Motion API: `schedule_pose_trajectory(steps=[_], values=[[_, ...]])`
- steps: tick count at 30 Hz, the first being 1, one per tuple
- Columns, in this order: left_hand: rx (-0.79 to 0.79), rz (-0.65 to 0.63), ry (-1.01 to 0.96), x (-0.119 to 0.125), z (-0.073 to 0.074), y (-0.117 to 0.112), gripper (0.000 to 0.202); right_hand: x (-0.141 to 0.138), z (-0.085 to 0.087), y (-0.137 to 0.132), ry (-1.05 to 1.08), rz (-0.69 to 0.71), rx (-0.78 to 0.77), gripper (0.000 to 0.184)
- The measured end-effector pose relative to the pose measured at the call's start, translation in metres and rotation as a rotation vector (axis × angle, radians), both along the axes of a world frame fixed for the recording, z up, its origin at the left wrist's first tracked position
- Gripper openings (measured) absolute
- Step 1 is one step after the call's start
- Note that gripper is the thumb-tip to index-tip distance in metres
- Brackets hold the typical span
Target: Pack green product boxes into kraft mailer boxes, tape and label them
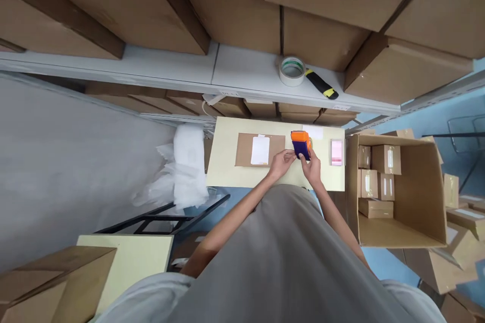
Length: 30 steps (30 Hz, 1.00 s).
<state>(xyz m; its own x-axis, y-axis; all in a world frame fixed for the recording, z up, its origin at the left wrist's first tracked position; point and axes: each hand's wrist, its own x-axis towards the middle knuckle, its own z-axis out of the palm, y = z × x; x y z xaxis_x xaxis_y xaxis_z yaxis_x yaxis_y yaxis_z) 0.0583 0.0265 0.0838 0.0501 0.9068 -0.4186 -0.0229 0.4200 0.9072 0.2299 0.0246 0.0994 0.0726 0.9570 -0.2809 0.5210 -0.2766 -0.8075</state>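
Note:
My right hand (311,164) is closed round an orange and dark blue tape dispenser (301,144) held just above the pale table (227,169). My left hand (281,162) is pinched at the dispenser's left side, fingers together; what it pinches is too small to make out. Left of both hands lies a flat brown cardboard packet (244,149) with a white label (260,150) on it. A pink and white phone-like item (336,152) lies on the table to the right of my hands.
An open carton (401,232) holding several small boxes stands right of the table. A tape roll (292,70) and a yellow-black knife (321,84) lie on the shelf behind. White foam wrap (185,169) hangs left of the table; cardboard boxes are stacked above.

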Motion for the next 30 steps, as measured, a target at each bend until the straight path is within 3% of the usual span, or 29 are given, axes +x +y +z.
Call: schedule_pose_trajectory(steps=[5, 11, 15, 20, 24, 27, 28, 30], values=[[0.221, 0.255, -0.078, -0.027, 0.039, 0.027, 0.05, -0.05, 0.049, 0.046, 0.069, 0.177, 0.209, 0.07], [0.501, 0.44, -0.069, -0.094, 0.096, 0.106, 0.044, -0.129, 0.106, 0.156, -0.072, 0.427, 0.576, 0.066], [0.443, 0.5, -0.029, -0.12, 0.105, 0.13, 0.05, -0.182, 0.142, 0.212, -0.344, 0.566, 0.554, 0.057], [0.302, 0.479, 0.055, -0.134, 0.077, 0.096, 0.054, -0.221, 0.162, 0.244, -0.658, 0.689, 0.491, 0.066], [0.181, 0.496, 0.187, -0.156, 0.042, 0.06, 0.056, -0.217, 0.155, 0.24, -0.672, 0.668, 0.565, 0.07], [0.072, 0.489, 0.302, -0.181, 0.007, 0.03, 0.062, -0.18, 0.117, 0.201, -0.568, 0.553, 0.704, 0.068], [0.025, 0.477, 0.316, -0.189, -0.006, 0.019, 0.066, -0.162, 0.098, 0.179, -0.528, 0.498, 0.718, 0.068], [-0.085, 0.455, 0.301, -0.203, -0.03, -0.004, 0.074, -0.121, 0.052, 0.126, -0.442, 0.368, 0.607, 0.073]])
